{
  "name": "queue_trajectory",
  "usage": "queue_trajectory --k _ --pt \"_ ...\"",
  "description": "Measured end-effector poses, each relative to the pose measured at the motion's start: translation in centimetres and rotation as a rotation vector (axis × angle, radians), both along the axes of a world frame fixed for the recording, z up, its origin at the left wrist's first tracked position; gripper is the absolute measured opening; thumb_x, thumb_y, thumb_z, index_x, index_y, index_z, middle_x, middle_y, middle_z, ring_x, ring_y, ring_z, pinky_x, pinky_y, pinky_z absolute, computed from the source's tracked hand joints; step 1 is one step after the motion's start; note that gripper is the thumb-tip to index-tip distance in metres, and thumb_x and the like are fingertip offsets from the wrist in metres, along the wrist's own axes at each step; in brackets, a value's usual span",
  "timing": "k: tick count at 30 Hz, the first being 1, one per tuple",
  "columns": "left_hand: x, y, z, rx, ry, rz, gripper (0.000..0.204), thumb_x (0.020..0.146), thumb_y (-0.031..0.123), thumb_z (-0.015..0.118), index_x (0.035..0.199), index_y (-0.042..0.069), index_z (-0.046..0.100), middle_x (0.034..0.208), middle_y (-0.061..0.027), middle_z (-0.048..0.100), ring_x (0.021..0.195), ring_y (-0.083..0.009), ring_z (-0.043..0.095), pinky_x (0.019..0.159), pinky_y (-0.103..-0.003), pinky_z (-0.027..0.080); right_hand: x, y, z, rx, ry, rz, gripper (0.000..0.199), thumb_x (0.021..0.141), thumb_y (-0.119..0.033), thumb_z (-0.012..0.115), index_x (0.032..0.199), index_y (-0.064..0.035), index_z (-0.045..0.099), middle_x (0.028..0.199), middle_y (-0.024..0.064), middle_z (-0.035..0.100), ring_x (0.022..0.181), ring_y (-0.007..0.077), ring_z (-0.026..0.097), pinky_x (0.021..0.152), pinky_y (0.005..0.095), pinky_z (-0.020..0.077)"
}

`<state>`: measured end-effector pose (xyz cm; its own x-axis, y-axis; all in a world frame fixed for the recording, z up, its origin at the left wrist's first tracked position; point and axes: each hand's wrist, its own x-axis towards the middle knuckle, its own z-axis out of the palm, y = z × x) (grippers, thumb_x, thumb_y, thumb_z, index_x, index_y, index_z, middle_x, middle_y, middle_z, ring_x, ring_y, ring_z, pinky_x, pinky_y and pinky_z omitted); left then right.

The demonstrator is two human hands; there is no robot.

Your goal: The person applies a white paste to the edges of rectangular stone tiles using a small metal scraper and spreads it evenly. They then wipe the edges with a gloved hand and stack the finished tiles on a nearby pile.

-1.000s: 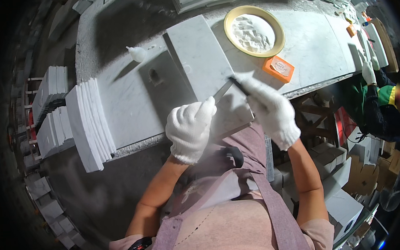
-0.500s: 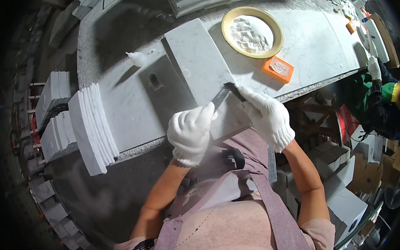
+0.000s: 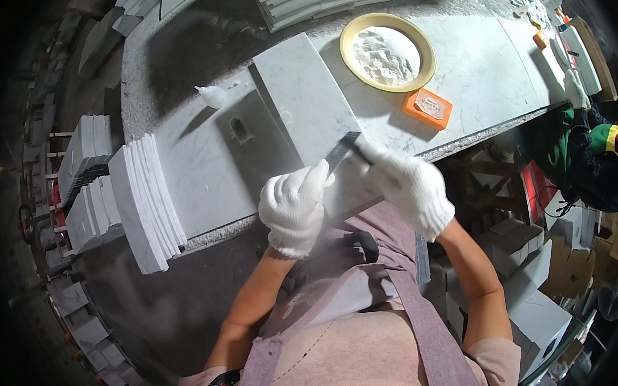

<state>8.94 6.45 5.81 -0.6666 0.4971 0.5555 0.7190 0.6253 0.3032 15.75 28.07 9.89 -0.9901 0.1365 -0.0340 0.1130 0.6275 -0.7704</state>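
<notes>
Both my hands wear white knit gloves and meet over the near end of a grey-veined marble slab (image 3: 303, 88). My left hand (image 3: 293, 209) is closed around a flat grey metal blade (image 3: 337, 156) that points up and to the right; its handle end is hidden in the glove. My right hand (image 3: 410, 188), a little blurred, grips a dark narrow tool (image 3: 360, 150), its end against or right beside the blade's tip. Whether the two touch I cannot tell, nor the tool's exact kind.
Beyond my right hand are a yellow-rimmed bowl (image 3: 345, 51) of white powder and an orange box (image 3: 427, 109). A small white squeeze bottle (image 3: 212, 96) lies left of the slab. Thin marble tiles (image 3: 138, 209) stand at the left edge. A co-worker's gloved hand (image 3: 575, 89) is at far right.
My right hand has shifted slightly, and the dark tool's end now lies further left over the blade's tip. My left hand stays nearly still.
</notes>
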Motion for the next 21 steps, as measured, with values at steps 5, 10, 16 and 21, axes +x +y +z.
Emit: queue_trajectory --k 5,10,16,21 --pt "-0.6 0.0 0.0 -0.056 -0.013 0.012 0.034 0.087 0.001 0.081 0.119 0.011 0.08 0.099 -0.0041 0.077 0.086 -0.022 0.074 0.079 -0.037 0.058 0.9 -0.1 -0.5 -0.318 -0.127 -0.029 0.043 0.1 -0.006 0.069 0.143 -0.0117 0.072 0.101 0.0078 0.081 0.079 0.0123 0.072 0.072 0.0286 0.0596" --pt "-2.2 -0.4 0.5 0.381 -0.324 0.132 0.029 0.093 -0.002 0.074 0.122 0.002 0.078 0.096 -0.0093 0.077 0.082 -0.0165 0.072 0.077 -0.032 0.06 0.8 0.9 0.3 -0.74 -0.212 -0.417 0.06 0.104 -0.011 0.067 0.162 -0.0059 0.051 0.094 0.0021 0.069 0.081 0.0067 0.063 0.073 0.026 0.0557" --pt "-2.3 1.5 2.6 0.044 0.071 -0.247 0.036 0.085 0.011 0.088 0.119 0.012 0.077 0.102 -0.006 0.078 0.087 -0.027 0.074 0.08 -0.042 0.058 0.3 0.1 0.7 -0.946 -0.106 -0.468 0.075 0.104 -0.016 0.07 0.171 -0.0097 0.036 0.083 0.0009 0.065 0.068 0.0068 0.06 0.06 0.0245 0.0514" --pt "-5.7 2.3 4.0 0.046 -0.06 0.082 0.016 0.092 0.008 0.08 0.108 0.004 0.078 0.095 -0.0118 0.078 0.084 -0.0336 0.074 0.079 -0.043 0.058 0.2 0.7 0.9 -0.935 -0.029 -0.499 0.072 0.105 -0.011 0.067 0.171 -0.0114 0.037 0.083 0.0018 0.066 0.067 0.0057 0.06 0.058 0.024 0.0514"
